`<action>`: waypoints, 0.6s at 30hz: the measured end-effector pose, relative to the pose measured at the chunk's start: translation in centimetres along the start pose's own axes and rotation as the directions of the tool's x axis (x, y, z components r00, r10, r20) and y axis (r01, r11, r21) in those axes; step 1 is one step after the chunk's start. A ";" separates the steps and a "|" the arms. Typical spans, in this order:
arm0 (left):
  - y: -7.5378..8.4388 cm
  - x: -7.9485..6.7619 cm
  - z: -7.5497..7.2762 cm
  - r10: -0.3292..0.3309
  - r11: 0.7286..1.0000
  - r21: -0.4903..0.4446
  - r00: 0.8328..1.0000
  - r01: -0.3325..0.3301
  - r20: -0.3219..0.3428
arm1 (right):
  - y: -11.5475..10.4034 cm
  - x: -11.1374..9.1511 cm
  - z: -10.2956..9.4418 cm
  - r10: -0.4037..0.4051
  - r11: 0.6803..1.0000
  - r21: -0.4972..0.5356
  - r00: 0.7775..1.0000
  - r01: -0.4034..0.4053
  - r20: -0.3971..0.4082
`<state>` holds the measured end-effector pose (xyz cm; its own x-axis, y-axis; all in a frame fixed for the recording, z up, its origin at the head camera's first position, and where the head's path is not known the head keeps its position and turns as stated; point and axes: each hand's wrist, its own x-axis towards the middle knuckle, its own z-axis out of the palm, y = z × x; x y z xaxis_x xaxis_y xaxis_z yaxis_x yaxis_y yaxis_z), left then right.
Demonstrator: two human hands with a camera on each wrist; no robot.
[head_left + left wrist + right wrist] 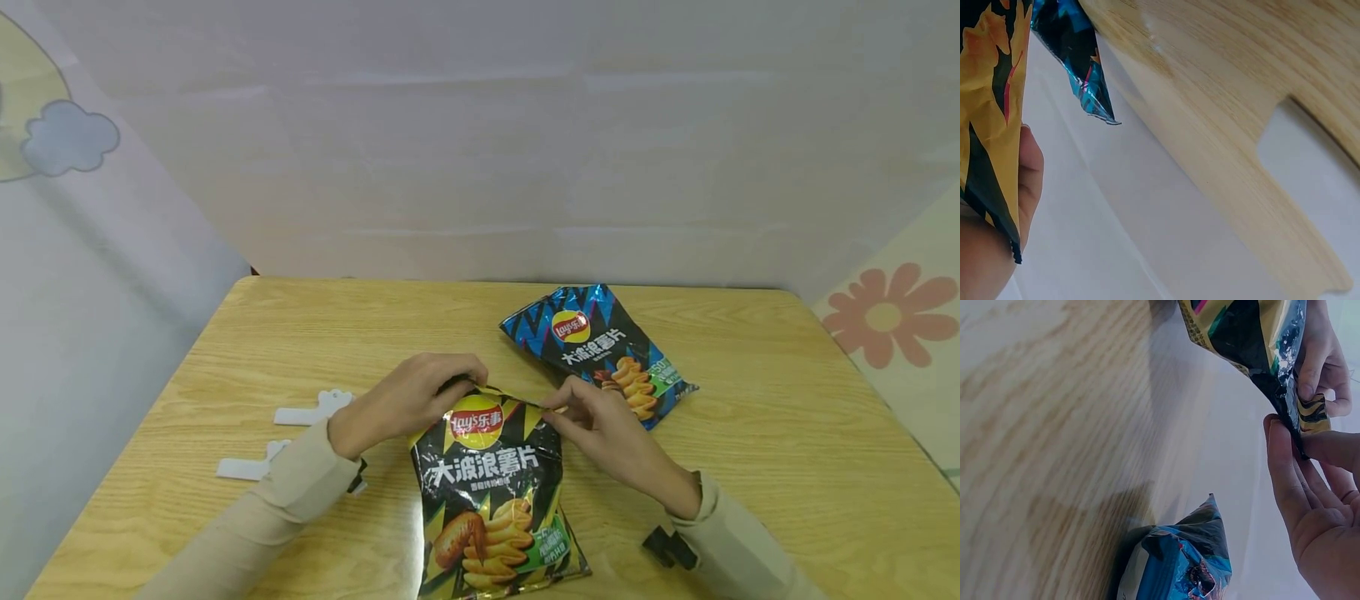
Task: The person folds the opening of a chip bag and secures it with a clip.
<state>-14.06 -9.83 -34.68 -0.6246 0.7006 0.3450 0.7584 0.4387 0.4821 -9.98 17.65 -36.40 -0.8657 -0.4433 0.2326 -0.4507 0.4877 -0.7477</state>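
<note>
In the head view a black-and-yellow chip bag stands in front of the person, its printed face toward the camera. The left hand grips its top edge at the left corner. At the right corner the right hand pinches the same edge between thumb and fingers. The right wrist view shows a folded yellow-and-black flap of the bag's top between the two hands. In the left wrist view the bag hides most of the left hand.
Behind the right hand a blue-and-black chip bag lies on the wooden table. Two white plastic clips, a farther clip and a nearer clip, lie by the left forearm. A pale wall stands at the table's back edge.
</note>
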 end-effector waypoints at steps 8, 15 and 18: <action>-0.2 0.0 0.1 -0.001 1.000 -0.016 1.000 0.001 0.008 | 0.0 -0.1 -0.1 -0.031 1.000 0.006 1.000 0.031 0.003; -0.3 -0.1 0.1 -0.017 0.999 -0.032 1.000 0.017 -0.005 | 0.1 -0.2 0.0 -0.034 0.999 0.019 0.999 0.034 0.011; -0.2 -0.1 0.1 -0.023 0.999 -0.041 1.000 0.023 -0.006 | 0.1 -0.2 0.0 -0.034 0.999 0.019 0.999 0.034 0.012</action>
<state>-14.13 -9.98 -34.88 -0.6428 0.6871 0.3387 0.7359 0.4310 0.5223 -9.86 17.75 -36.51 -0.8472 -0.4687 0.2502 -0.4752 0.4578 -0.7514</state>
